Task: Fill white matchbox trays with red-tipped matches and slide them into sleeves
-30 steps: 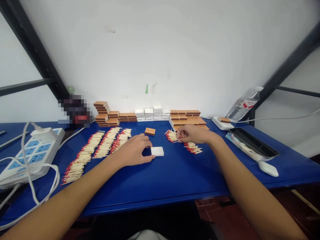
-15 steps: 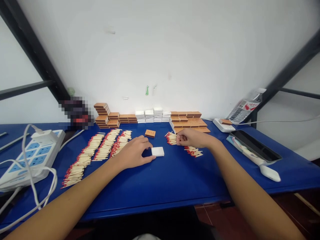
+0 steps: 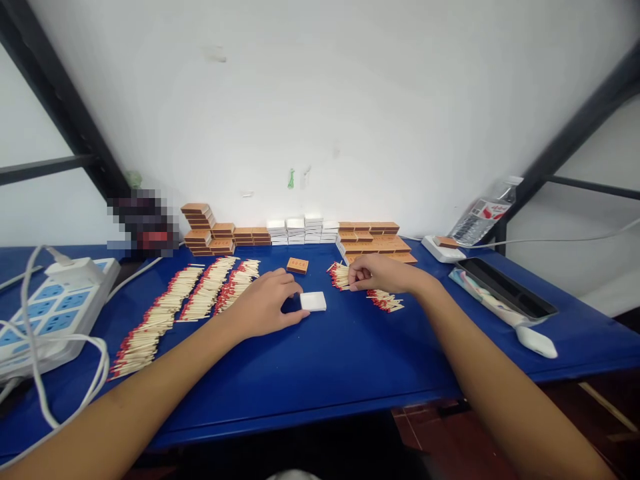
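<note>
A white matchbox tray point(image 3: 313, 302) lies on the blue table. My left hand point(image 3: 267, 303) rests at its left end, thumb and index finger curved about its corners. Just behind it is a closed brown matchbox point(image 3: 298, 265). At a small fan of red-tipped matches point(image 3: 339, 274), my right hand point(image 3: 367, 272) has its fingertips pinched together on the matchsticks' pale ends; how many are held is hidden. A second small pile of matches point(image 3: 386, 301) lies just below that hand. Three long rows of matches point(image 3: 157, 313) stretch out left of my left hand.
Brown matchboxes point(image 3: 205, 233) and white trays point(image 3: 305, 230) are stacked along the wall, with more brown boxes point(image 3: 377, 247) farther right. A power strip point(image 3: 65, 307) with cables stands left. To the right are a bottle point(image 3: 487, 212), a black case point(image 3: 505, 287) and a white object point(image 3: 536, 341).
The view has shifted slightly, moving everything a little to the left. Both hands keep nearly the same places at the tray and the matches.
</note>
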`<state>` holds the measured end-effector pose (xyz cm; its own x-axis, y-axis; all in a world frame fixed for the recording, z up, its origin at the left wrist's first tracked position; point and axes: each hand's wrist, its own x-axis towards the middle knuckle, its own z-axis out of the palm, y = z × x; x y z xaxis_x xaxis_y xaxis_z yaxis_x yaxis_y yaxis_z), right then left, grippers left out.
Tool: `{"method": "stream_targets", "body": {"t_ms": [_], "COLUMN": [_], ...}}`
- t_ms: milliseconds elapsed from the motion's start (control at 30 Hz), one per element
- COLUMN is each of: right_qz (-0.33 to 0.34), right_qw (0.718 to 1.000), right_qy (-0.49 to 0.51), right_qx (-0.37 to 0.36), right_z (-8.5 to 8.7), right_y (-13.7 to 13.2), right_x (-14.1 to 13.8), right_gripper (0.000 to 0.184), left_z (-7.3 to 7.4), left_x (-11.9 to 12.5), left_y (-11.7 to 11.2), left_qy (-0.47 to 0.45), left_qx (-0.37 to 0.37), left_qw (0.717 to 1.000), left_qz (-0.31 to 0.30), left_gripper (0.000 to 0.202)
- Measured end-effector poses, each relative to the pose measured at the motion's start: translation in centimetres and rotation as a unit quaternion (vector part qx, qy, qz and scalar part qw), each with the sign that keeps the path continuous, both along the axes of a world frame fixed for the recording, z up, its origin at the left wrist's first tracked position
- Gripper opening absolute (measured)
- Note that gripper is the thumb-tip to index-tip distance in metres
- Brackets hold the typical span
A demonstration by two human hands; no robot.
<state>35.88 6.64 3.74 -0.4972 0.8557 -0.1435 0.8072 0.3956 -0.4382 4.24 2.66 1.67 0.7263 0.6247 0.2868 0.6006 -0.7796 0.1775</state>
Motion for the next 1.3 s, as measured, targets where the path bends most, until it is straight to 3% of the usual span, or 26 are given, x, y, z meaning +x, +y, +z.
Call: {"method": "stream_targets", "body": {"t_ms": [333,833,1300], "right_qz": [-0.020,-0.008,-0.010], "right_qw": [0.999,1.000,1.000], "right_qy": [-0.004,0.020,-0.005], "right_qx": [-0.031,-0.009,-0.018], "right_z": [1.0,0.0,0.7], "right_y": [-1.1,0.1,-0.9], "right_x": [-0.4,0.5,-0.6], "right_gripper": [0.019,0.033,0.024], "left_z": [-0.6,-0.3,-0.5], "left_x": [0.1,0.1,0.0], "left_y": [0.2,-0.1,0.1], "left_qy": [-0.020,-0.015,-0.035], "left_qx": [0.015,0.031,0.029], "left_qw": [0.999,0.999,0.998], "left_qz": [0.027,0.023,0.030], "left_gripper": [0.023,0.023,0.022]}}
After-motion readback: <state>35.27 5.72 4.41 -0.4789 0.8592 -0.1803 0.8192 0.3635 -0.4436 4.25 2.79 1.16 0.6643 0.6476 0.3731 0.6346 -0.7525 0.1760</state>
